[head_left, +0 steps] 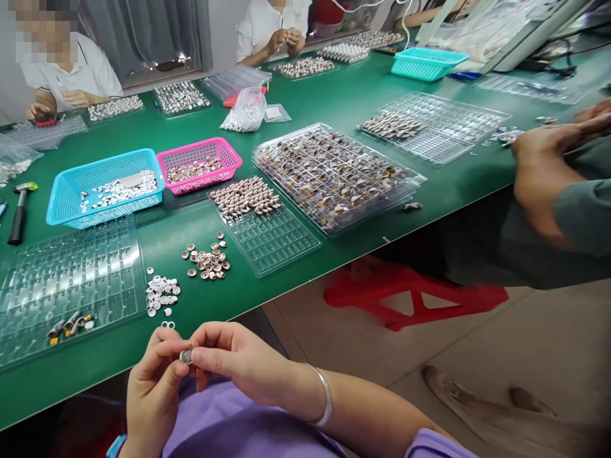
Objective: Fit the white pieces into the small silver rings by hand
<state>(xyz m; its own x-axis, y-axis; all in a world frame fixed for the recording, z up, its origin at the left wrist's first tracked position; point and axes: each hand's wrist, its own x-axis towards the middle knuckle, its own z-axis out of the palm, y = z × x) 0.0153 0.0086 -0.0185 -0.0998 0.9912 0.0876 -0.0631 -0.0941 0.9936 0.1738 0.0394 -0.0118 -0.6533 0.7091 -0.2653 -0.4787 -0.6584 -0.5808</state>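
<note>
Between the fingertips of both hands sits a small round cap-like part (186, 357), its grey inner face turned up toward me. My left hand (160, 372) pinches it from the left. From the right, the thumb and finger of my right hand (229, 353) press against its edge. Both hands are just off the table's front edge, above my lap. Close ahead on the table lie a heap of white discs (162, 294), two white rings (168, 325) and a pile of brownish round caps (209, 261).
A clear tray (95, 273) lies at left, beside a blue basket (105, 184), a pink basket (200, 162) and a hammer (20, 213). Ahead are a part-filled tray (272, 235) and stacked trays (334, 175). A co-worker's arm (544, 172) is at right; a red stool (410, 296) stands below.
</note>
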